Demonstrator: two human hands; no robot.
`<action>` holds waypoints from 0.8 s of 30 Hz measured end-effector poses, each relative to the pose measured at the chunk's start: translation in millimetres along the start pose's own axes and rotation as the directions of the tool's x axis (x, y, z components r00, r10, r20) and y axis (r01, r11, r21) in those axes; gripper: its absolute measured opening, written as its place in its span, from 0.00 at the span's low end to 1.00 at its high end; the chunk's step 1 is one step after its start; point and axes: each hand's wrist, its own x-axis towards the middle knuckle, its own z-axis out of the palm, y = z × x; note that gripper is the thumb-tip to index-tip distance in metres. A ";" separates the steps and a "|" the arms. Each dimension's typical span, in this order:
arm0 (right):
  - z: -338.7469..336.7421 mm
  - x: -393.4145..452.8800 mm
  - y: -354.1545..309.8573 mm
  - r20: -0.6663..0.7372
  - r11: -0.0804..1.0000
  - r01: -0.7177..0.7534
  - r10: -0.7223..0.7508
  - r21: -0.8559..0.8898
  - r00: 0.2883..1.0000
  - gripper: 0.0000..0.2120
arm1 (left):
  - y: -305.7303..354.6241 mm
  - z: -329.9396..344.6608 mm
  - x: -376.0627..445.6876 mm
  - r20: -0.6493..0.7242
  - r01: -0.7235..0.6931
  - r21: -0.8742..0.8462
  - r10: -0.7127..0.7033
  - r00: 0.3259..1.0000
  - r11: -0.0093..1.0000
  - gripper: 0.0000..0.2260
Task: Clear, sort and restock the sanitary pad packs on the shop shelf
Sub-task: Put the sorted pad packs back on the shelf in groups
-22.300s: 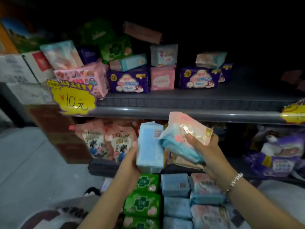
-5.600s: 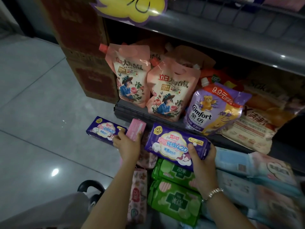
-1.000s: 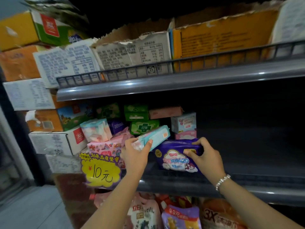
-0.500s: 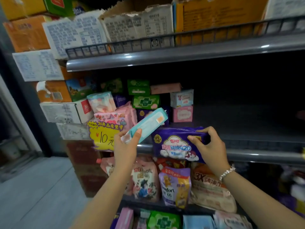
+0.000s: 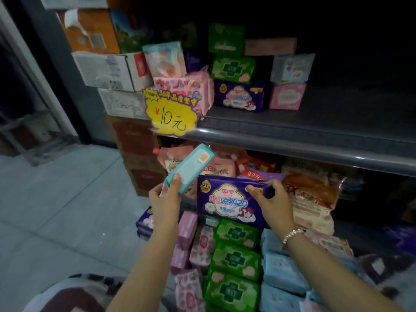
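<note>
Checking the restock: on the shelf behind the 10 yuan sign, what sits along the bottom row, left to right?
Pink patterned pack → purple pack → pink box, then bare shelf.

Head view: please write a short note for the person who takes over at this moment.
Left hand grips a teal pack. Right hand grips a purple pack. Both are held below the shelf edge, placed nowhere yet.
Done: sorted rows lie below, among them green packs and blue packs.
Left: on the shelf stand another purple pack, a green pack and pink packs; its right part is bare.
</note>
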 end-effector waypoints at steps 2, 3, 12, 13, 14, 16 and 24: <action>24.0 -4.0 12.8 0.017 0.999 -0.044 0.044 -0.004 0.999 0.20 | -15.3 -13.3 9.7 -0.080 0.058 -0.014 -0.059 0.995 0.998 0.22; 35.5 -5.4 19.1 0.029 0.998 -0.069 0.069 -0.009 0.997 0.20 | -23.3 -20.6 14.9 -0.126 0.088 -0.009 -0.088 0.988 0.996 0.22; 143.0 -5.0 62.0 0.133 0.957 -0.289 0.290 -0.032 0.948 0.19 | -77.5 -73.8 61.5 -0.367 0.193 -0.037 -0.193 0.910 0.980 0.29; 157.3 -2.5 64.4 0.145 0.950 -0.311 0.313 -0.037 0.938 0.19 | -81.9 -78.0 67.0 -0.395 0.199 -0.050 -0.202 0.896 0.979 0.29; 171.8 0.6 67.9 0.159 0.941 -0.337 0.338 -0.036 0.928 0.18 | -86.6 -82.1 72.9 -0.418 0.200 -0.075 -0.213 0.883 0.977 0.27; 201.2 8.1 74.9 0.186 0.926 -0.375 0.374 -0.033 0.908 0.18 | -95.4 -89.4 86.4 -0.459 0.195 -0.137 -0.236 0.856 0.971 0.23; 301.4 43.6 105.1 0.262 0.885 -0.434 0.465 -0.170 0.846 0.18 | -141.5 -104.5 142.1 -0.622 0.197 -0.239 -0.306 0.721 0.951 0.25</action>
